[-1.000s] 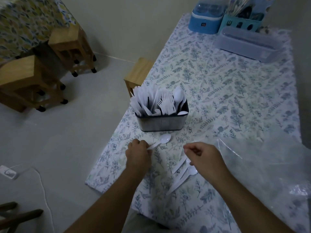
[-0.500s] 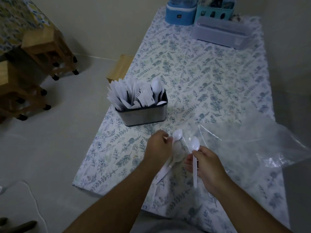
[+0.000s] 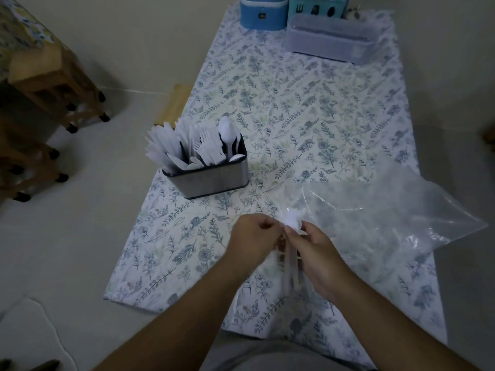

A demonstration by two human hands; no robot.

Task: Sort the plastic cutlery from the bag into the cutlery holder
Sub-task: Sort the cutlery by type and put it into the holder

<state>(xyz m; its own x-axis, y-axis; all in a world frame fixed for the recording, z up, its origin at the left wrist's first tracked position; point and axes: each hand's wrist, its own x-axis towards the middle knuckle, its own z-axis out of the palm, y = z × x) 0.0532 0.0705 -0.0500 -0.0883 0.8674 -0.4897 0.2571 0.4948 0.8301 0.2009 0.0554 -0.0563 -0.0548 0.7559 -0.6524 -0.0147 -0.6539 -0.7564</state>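
On the floral table [image 3: 308,108], the cutlery holder [image 3: 206,175] is nearly full; my left hand [image 3: 251,241] and right hand [image 3: 316,253] grip the last spoons [image 3: 292,223]; the bag [image 3: 380,210] looks empty.

Both hands meet over the near part of the table [image 3: 308,108]. The right hand [image 3: 316,253] grips a bunch of white plastic spoons [image 3: 292,223], bowls up above the fingers, handles hanging below the palm. The left hand [image 3: 253,238] is curled just left of that grip, fingertips touching the bunch. The clear bag [image 3: 388,210] lies right of the grip; the cutlery holder [image 3: 211,178] stands beyond it to the left, packed with white cutlery.
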